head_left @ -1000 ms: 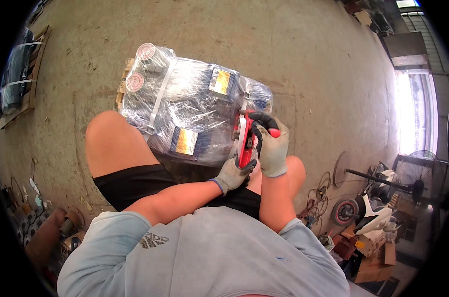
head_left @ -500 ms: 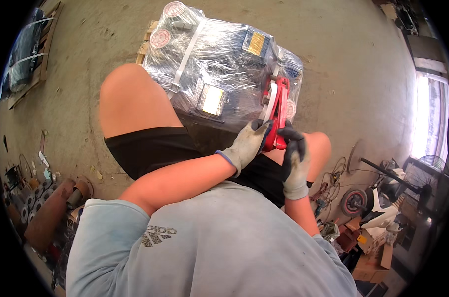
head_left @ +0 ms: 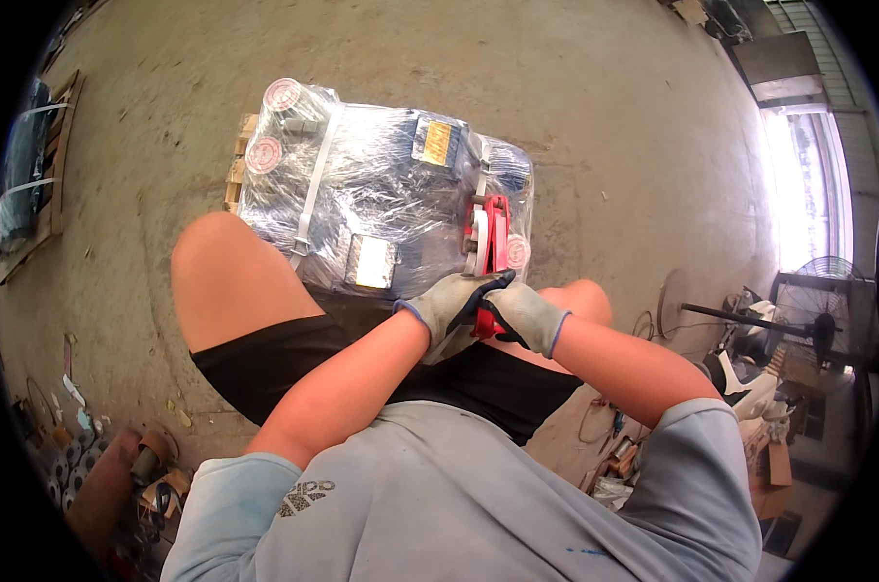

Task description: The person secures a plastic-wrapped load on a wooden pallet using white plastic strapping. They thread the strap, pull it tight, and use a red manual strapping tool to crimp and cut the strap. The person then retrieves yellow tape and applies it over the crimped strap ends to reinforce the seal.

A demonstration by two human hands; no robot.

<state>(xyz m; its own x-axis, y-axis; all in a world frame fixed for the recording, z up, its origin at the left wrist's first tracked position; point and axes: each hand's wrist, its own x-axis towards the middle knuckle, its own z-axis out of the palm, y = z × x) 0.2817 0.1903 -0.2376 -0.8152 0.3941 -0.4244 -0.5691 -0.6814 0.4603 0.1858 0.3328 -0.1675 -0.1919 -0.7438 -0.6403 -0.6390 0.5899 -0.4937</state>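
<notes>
A red strapping tool [head_left: 497, 233] stands at the near right side of a load wrapped in clear film [head_left: 391, 160]. My left hand [head_left: 447, 303], in a pale work glove with dark fingertips, is closed on the tool's near end from the left. From the right, my right hand [head_left: 528, 316], gloved alike, closes round the same end. The two hands meet there and hide most of the handles. A white strap [head_left: 481, 165] runs over the load to the tool, and another strap [head_left: 319, 175] with a buckle crosses the load further left.
The load rests on a wooden pallet [head_left: 236, 165] between my knees. Another strapped pallet load [head_left: 22, 194] lies far left. A fan [head_left: 817, 320] and assorted clutter stand at the right. Rolls and metal parts [head_left: 80, 466] lie at the lower left.
My right hand has turned and closed round the tool's near end, beside my left hand; before, its fingers only reached toward it. The view has shifted, so the load appears lower and further left.
</notes>
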